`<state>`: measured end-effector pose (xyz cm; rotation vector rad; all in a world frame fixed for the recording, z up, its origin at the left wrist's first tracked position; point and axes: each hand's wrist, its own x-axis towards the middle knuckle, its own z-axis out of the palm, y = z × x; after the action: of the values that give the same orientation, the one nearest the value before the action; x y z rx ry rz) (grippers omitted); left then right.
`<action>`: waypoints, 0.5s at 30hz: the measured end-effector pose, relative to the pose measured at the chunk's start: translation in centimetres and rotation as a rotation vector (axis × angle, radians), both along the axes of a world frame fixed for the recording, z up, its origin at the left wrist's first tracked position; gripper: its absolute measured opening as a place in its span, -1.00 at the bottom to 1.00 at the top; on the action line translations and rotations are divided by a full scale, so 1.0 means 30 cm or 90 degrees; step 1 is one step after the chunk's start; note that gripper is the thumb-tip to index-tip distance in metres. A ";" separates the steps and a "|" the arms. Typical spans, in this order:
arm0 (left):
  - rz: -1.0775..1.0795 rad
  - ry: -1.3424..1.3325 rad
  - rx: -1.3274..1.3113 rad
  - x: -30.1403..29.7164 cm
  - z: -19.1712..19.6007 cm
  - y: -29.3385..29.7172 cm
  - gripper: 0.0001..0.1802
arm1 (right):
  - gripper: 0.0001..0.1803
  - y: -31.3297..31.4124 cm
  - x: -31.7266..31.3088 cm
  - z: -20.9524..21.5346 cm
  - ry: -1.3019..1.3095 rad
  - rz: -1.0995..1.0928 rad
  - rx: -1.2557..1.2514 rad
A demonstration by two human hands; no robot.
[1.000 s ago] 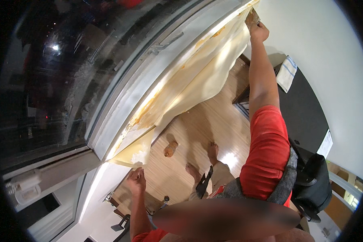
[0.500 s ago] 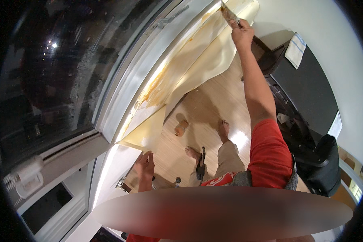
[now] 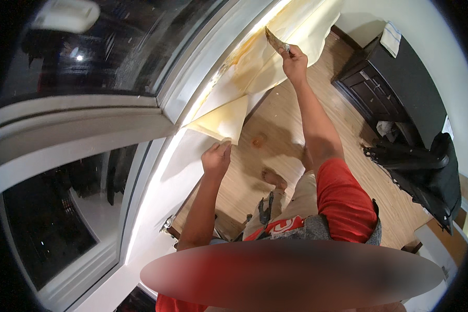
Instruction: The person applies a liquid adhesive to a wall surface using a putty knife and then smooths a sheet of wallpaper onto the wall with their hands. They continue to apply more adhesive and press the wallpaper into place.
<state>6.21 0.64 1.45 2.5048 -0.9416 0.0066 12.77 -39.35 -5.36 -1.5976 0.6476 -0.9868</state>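
Observation:
Along the wall under the window hangs a loose cream-yellow sheet, seemingly wallpaper [image 3: 317,31], with orange-brown smears [image 3: 246,48] near the sill. My right hand [image 3: 295,66] is closed around a putty knife [image 3: 275,40], whose stained blade points up and left toward the smears, in front of the sheet. Whether the blade touches the wall, I cannot tell. Lower down, my left hand [image 3: 217,157] pinches the bottom corner of a folded-over wallpaper flap [image 3: 228,120] between thumb and fingers. Bare white wall [image 3: 184,156] shows below that flap.
A sliding window with a white frame [image 3: 88,125] fills the left side. On the wood floor [image 3: 348,192] lies a small round brownish thing [image 3: 258,140]. At the right stand a dark cabinet [image 3: 374,93] bearing a white cloth [image 3: 390,39], and a black bag-like item [image 3: 421,166].
The view has shifted. My right hand has drawn the putty knife back toward me and lower along the wall. My left hand has moved up and right, still at the flap's corner.

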 end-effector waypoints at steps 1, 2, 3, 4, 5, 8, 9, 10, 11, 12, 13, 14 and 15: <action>-0.007 0.001 -0.017 0.000 0.003 0.004 -0.86 | -0.88 0.045 -0.015 0.003 -0.019 0.005 -0.009; -0.003 0.026 0.002 -0.001 -0.002 0.017 -0.87 | -0.88 0.084 -0.031 0.008 -0.002 0.029 0.038; -0.005 0.021 0.018 -0.004 0.002 0.021 -0.86 | -0.88 0.123 -0.045 0.008 -0.002 0.028 0.037; -0.007 0.015 0.034 -0.005 0.008 0.021 -0.86 | -0.88 0.162 -0.054 0.009 -0.001 0.027 0.035; -0.009 0.010 0.050 -0.002 0.012 0.024 -0.86 | -0.88 0.201 -0.064 0.010 -0.001 0.026 0.033; -0.012 0.021 0.035 0.000 -0.037 0.059 -0.85 | -0.86 0.317 -0.101 0.059 0.044 0.038 0.027; -0.014 0.023 0.030 0.002 -0.037 0.062 -0.84 | -0.86 0.340 -0.103 0.057 0.055 0.038 0.021; -0.015 0.025 0.026 0.001 -0.037 0.063 -0.84 | -0.84 0.371 -0.106 0.041 -0.002 0.061 0.071; -0.017 0.026 0.021 0.002 -0.037 0.065 -0.83 | -0.86 0.395 -0.111 0.032 0.005 0.067 0.070; -0.016 0.024 0.030 0.005 -0.044 0.072 -0.83 | -0.88 0.432 -0.123 0.037 0.013 0.076 0.069; -0.015 0.020 0.039 0.009 -0.050 0.076 -0.83 | -0.89 0.469 -0.135 0.052 0.019 0.084 0.067; -0.015 0.016 0.048 0.013 -0.055 0.082 -0.83 | -0.89 0.502 -0.147 0.068 0.010 0.076 0.036; -0.013 0.018 0.049 0.018 -0.055 0.086 -0.83 | -0.87 0.533 -0.155 0.072 0.048 0.074 0.055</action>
<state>6.76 3.23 -0.21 2.5584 -0.9720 -0.0730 8.13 -23.36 -3.19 -1.5830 0.6323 -0.8058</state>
